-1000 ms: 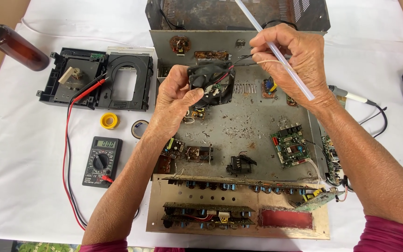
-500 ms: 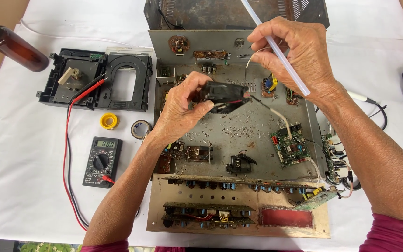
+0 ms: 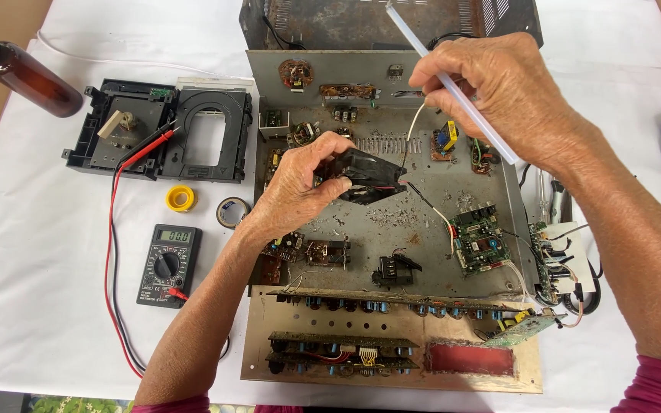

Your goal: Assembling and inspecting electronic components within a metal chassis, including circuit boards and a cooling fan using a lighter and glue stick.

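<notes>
Black plastic at the centre of the frame: that small cooling fan [image 3: 369, 177] sits pinched in the left hand [image 3: 300, 187], fingers closed around its near edge, held just above the grey metal chassis [image 3: 453, 183] of the opened amplifier. Up at the upper right the right hand [image 3: 503, 88] is clamped on a clear glue stick [image 3: 453, 95], which runs diagonally from the top middle down towards the right, and its fingertips also seem to nip the thin white wire [image 3: 415, 126] rising from the fan. So both hands are closed, apart from each other, linked only by that lead. Good practice here, I'd say: keep the fan level, leave slack in the wire and the red and black leads so nothing tugs at the green circuit board [image 3: 480, 233] to the lower right. Away at the left of the bench, the multimeter [image 3: 167, 264] lies untouched, with the yellow tape roll [image 3: 180, 198] above it
</notes>
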